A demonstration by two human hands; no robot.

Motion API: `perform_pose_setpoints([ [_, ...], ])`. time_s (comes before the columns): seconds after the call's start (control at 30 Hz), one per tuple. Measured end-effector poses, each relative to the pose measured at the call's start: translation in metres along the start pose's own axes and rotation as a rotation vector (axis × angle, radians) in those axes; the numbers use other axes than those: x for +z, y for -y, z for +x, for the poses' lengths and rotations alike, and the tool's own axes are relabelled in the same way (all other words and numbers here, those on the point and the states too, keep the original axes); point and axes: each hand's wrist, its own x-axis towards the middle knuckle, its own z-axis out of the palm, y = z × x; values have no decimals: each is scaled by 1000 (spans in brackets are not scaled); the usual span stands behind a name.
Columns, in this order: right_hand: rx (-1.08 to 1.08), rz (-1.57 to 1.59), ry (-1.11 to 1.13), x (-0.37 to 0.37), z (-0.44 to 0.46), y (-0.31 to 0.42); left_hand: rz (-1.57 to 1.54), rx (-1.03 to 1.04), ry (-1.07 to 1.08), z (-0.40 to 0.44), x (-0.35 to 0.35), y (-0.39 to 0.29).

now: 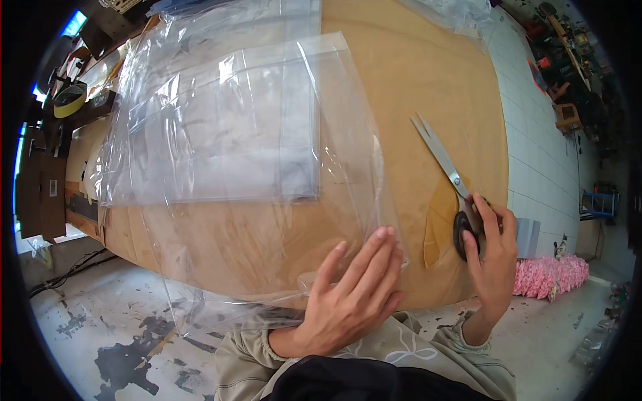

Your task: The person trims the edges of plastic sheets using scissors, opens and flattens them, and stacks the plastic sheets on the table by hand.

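Note:
A clear plastic sheet (pixel 354 154) lies loosely over the brown table, its near edge hanging past the front. My left hand (pixel 358 287) rests flat on the sheet's near right corner, fingers stretched out. Under the sheet, to the left, is a stack of clear plastic (pixel 234 147). A pair of scissors (pixel 441 157) lies on the right part of the table, blades closed or nearly so and pointing away from me. My right hand (pixel 491 257) grips the black handles, thumb on one side and fingers on the other.
A brown cardboard-covered table (pixel 401 73) carries the plastic. More clear plastic (pixel 455 13) lies at its far edge. Tape (pixel 70 100) sits at the left among boxes. Pink shredded material (pixel 552 275) is beyond the right side, near a small stool (pixel 568 118).

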Motion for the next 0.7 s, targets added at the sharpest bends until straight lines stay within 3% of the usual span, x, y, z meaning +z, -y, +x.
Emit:
perform_pose_setpoints([
  [0.1,216,120,101,-12,-14,4,20,-56,1,-4,-3,-4],
  [0.2,452,606,282,-19,-32,-19,23,-84,-86,-3,4,-6],
  [0.3,482,1002,184,-15,-50,-13,8,-72,-142,-2,7,-6],
  [0.33,479,1029,243,-16,-57,-10,25,-60,-161,-2,9,-5],
  [0.43,374,1646,280,-11,-86,-1,41,-26,-210,-5,16,0],
  [0.53,685,1513,505,-23,-109,14,2,-7,-266,-6,19,2],
  [0.7,672,1233,539,9,-136,20,33,41,-310,-9,23,4],
])
